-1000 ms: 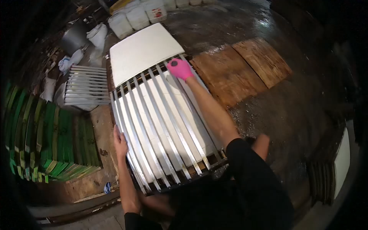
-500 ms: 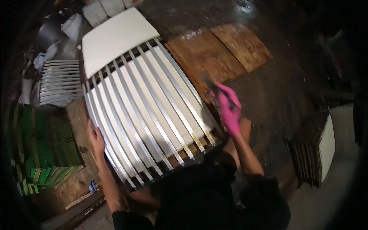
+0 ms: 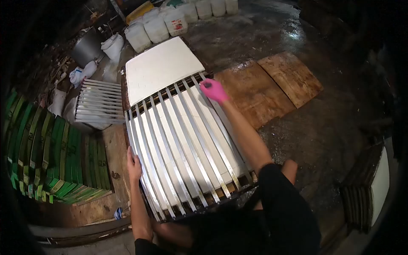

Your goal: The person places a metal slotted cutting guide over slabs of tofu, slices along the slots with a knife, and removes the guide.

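Note:
My left hand [image 3: 134, 166] is bare and grips the left edge of a slatted metal rack [image 3: 173, 157], whose long silver bars run away from me. Beneath the bars lies a white slab [image 3: 192, 124] with faint lines across it. My right hand [image 3: 216, 90] wears a pink glove and is closed around a small dark-handled tool [image 3: 208, 85]. It is over the rack's far right corner, where the tool's working end is hidden. Just beyond the rack rests another white slab [image 3: 163, 70], smooth and uncovered.
A second slatted rack [image 3: 100, 102] stands at left, above a row of green-edged boards [image 3: 55, 148]. Brown wooden boards [image 3: 255, 91] lie on the wet floor at right. White jugs [image 3: 155, 29] line the back. Stacked panels [image 3: 367, 191] stand at far right.
My right hand has moved forward from beside the rack's right edge to its far right corner, with the tool in it. My left hand still holds the left edge. The camera view has shifted.

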